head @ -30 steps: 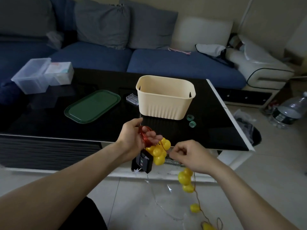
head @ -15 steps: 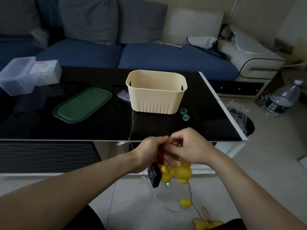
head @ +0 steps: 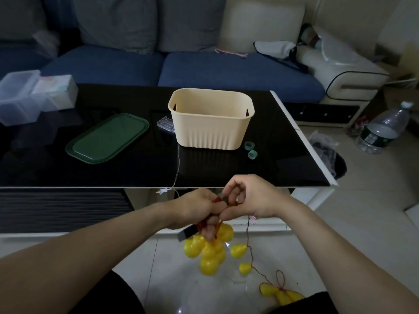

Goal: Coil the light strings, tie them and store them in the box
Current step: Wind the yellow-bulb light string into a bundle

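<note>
Left hand [head: 199,209]: coiled light string [head: 209,249] gripped below desk [head: 283,159] edge | right hand [head: 251,197]: red wire pinched, touching left | box [head: 210,130]: stood on desk

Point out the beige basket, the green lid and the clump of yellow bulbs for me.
beige basket [head: 212,132], head view, on its ribbed front wall.
green lid [head: 106,139], head view, on its flat top.
yellow bulbs [head: 209,251], head view, on the middle of the hanging clump.

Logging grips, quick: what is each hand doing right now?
Left hand: grips the coiled light string.
Right hand: pinches the string's red wire.
</note>
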{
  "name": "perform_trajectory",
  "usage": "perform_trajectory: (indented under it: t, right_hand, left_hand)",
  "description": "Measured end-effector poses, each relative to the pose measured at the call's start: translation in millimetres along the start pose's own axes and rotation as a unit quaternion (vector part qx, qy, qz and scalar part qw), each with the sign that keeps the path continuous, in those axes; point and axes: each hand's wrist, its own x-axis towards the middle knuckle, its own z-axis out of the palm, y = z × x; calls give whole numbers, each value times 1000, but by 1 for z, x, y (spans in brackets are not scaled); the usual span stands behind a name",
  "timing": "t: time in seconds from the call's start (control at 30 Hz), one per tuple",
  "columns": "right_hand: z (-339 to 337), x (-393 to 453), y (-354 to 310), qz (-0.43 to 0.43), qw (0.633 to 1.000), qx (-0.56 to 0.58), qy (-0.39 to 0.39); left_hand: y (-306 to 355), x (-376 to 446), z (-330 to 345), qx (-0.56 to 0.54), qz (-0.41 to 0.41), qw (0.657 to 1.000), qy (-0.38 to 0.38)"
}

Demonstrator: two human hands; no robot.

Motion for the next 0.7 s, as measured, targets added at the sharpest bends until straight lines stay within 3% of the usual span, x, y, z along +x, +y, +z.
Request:
perform_trajectory:
  t: [0.13, 0.4, 0.57, 0.7]
  right_hand:
    - [-1, -1, -1, -20, 998, 31, -48]
    - [-8, -2, -3, -8, 998, 30, -61]
    - [-11, -2, 2, -24, 995, 72, -71]
    - [-13, -4, 2, -9, 992, 86, -95]
  left_hand:
    - [0, -5, -1, -54, -16, 997, -62]
    - [-2, 3, -6, -42, 19, 999, 16]
    - [-1, 2, -16, -66, -5, 998, -15]
    - [-3, 1, -18, -51, 3, 999, 7]
